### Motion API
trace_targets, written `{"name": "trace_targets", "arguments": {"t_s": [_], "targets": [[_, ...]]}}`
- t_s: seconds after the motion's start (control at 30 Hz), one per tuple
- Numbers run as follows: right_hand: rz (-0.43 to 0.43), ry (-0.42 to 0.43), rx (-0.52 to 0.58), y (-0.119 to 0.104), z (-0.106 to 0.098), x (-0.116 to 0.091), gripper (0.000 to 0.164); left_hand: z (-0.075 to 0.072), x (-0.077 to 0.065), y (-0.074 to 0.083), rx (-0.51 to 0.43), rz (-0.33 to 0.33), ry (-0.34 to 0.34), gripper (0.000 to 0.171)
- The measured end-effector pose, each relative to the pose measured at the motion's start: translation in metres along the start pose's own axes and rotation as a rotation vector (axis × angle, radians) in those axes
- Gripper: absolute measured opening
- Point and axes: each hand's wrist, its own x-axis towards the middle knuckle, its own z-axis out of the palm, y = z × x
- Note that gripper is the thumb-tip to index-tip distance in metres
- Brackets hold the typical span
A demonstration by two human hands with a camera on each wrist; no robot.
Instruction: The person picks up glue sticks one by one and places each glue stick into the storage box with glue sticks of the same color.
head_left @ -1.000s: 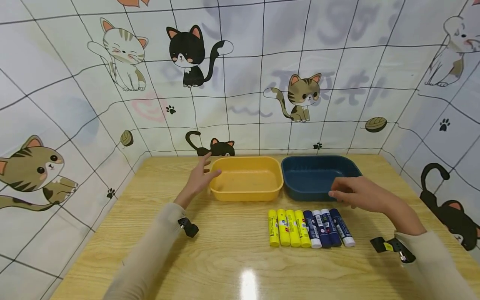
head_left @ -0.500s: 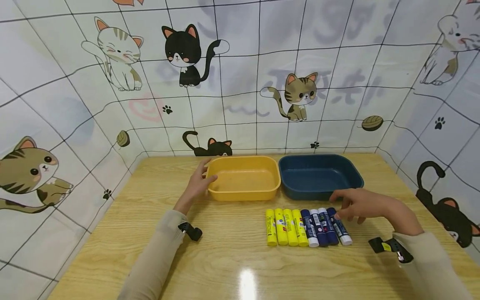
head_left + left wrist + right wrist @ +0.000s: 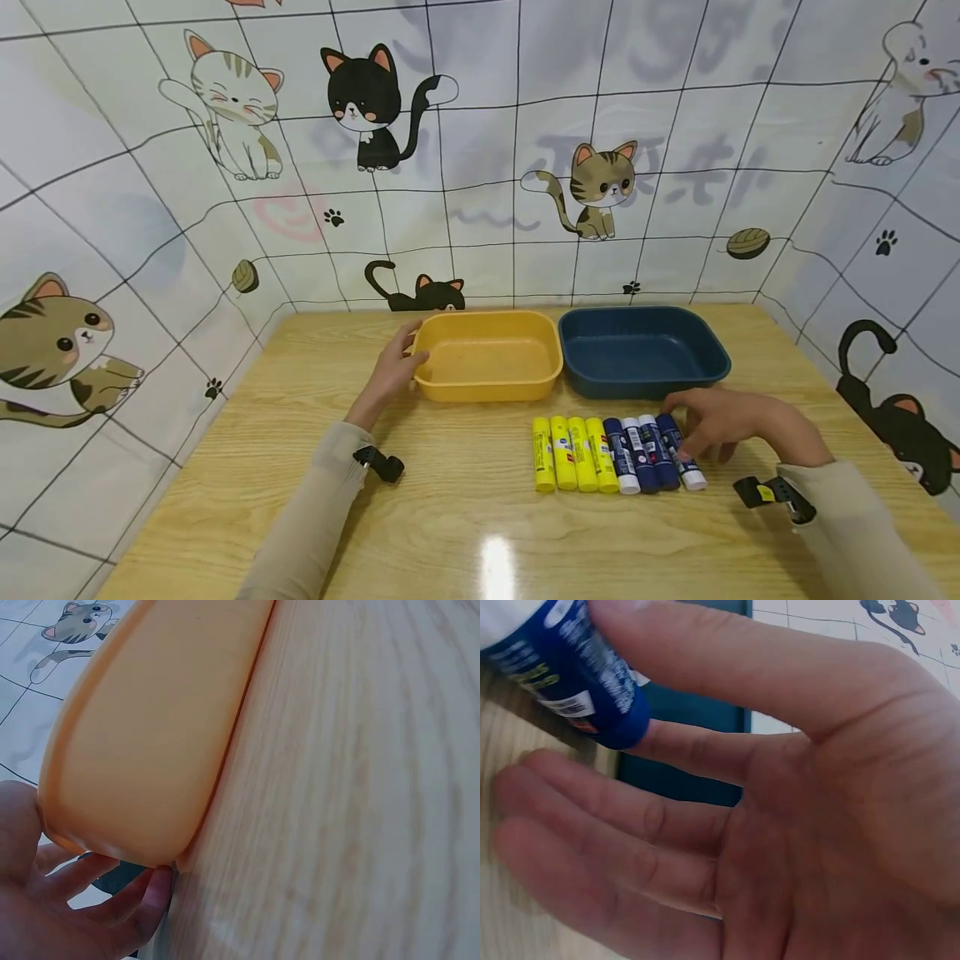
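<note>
In the head view, my left hand [image 3: 390, 372] is at the left end of the yellow plastic tray [image 3: 489, 390]. Its thumb lies at the rim and its fingers bend against the outer wall, as the left wrist view shows on the tray [image 3: 157, 735]. My right hand [image 3: 735, 423] is over the right end of a row of glue sticks. Thumb and forefinger pinch the rightmost dark blue glue stick [image 3: 592, 690], which has a white end; the other fingers of the right hand [image 3: 780, 817] are bent loosely. This stick still lies beside the others.
Several yellow glue sticks [image 3: 572, 454] lie left of several blue ones [image 3: 637, 454], side by side on the wooden table [image 3: 420, 517]. A dark blue tray [image 3: 645, 387] stands right of the yellow tray, behind the row. A cat-patterned cloth [image 3: 480, 125] hangs behind and at the sides.
My right hand has come down and nearer from the blue tray's front rim to the rightmost blue glue stick. My left hand has closed in on the yellow tray's left end.
</note>
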Motion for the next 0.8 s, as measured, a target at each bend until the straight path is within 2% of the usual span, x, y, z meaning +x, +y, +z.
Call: {"name": "trace_targets", "arguments": {"t_s": [0.33, 0.8], "targets": [[0.018, -0.007, 0.027, -0.0008, 0.0026, 0.0039, 0.073, 0.0013, -0.0014, 0.0014, 0.010, 0.016, -0.001, 0.063], [-0.016, -0.013, 0.046, -0.0042, 0.0036, 0.0005, 0.066, 0.0021, -0.0010, -0.0008, 0.014, 0.014, 0.031, 0.061]]}}
